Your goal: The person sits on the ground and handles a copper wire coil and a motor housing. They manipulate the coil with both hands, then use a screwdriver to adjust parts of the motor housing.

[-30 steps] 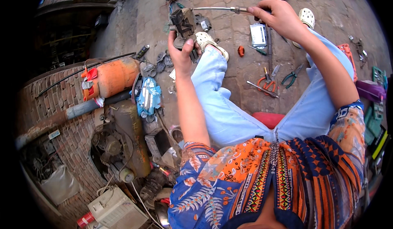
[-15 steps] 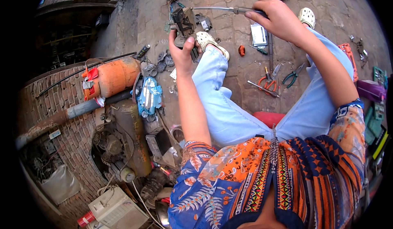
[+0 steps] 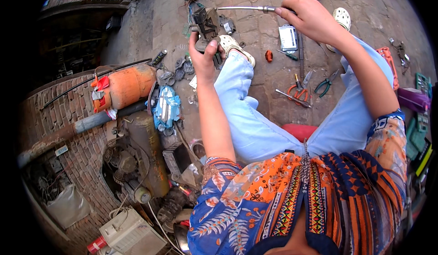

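Observation:
My left hand (image 3: 204,54) grips a dark metal part (image 3: 207,27), a boxy frame with openings, just beyond the left shoe. Its fingers wrap around the near end, and some are hidden by the part. In my right hand (image 3: 310,20) is a long-shafted screwdriver-like tool (image 3: 242,8), with a thicker collar near my fingers; most of the handle is hidden in the palm. The shaft runs left, nearly level, and its tip meets the far right side of the metal part. A grey metal piece (image 3: 227,25) lies just right of the part.
Between my legs lie orange-handled scissors (image 3: 299,93), pliers (image 3: 326,85) and a screwdriver (image 3: 287,95). Farther off are a copper coil (image 3: 269,56) and a white-labelled box (image 3: 288,38). An orange gas cylinder (image 3: 127,86) and blue plastic bag (image 3: 166,108) are at left; a red case (image 3: 388,66) is at right.
My right hand has shifted slightly away from me, raising the tool's handle end a little, and its fingers have turned. My left hand and the metal part have hardly moved.

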`<state>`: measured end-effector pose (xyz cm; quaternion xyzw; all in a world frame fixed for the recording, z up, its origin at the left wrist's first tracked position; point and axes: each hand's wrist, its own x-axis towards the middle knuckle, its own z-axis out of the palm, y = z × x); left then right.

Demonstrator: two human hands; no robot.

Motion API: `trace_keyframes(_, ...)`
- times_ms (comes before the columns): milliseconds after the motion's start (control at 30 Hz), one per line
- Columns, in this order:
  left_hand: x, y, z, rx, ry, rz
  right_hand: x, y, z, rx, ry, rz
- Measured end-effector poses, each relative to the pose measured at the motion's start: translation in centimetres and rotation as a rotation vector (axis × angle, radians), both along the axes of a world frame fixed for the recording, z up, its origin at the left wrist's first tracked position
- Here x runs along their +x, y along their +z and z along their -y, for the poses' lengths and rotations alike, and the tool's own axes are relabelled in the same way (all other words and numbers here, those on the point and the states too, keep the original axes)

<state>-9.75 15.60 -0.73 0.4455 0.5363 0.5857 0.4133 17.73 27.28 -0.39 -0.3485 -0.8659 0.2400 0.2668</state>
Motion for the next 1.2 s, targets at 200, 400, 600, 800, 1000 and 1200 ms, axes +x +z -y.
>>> trace_keyframes(200, 0.2, 0.0, -0.1, 0.010, -0.028, 0.016, 0.6, 1.5, 0.7, 0.046, -0.104, -0.037)
trace_keyframes(400, 0.5, 0.1, -0.2, 0.001, 0.001, 0.038, -0.2, 2.6, 1.4, 0.121, -0.134, 0.054)
trace_keyframes(600, 0.5, -0.1, -0.4, -0.007, -0.042, 0.043, 0.0, 1.7, 0.6, 0.108, -0.073, 0.051)
trace_keyframes(800, 1.4, 0.1, -0.6, 0.039, -0.041, 0.077, 0.2, 1.9, 0.6, 0.096, -0.104, 0.060)
trace_keyframes(1000, 2.3, -0.4, -0.8, -0.039, 0.009, 0.013, -0.2, 1.5, 0.8, 0.202, -0.072, 0.119)
trace_keyframes(1200, 2.6, -1.3, -1.1, -0.172, 0.085, 0.481, -0.2, 2.2, -0.1, 0.464, -0.147, 0.052)
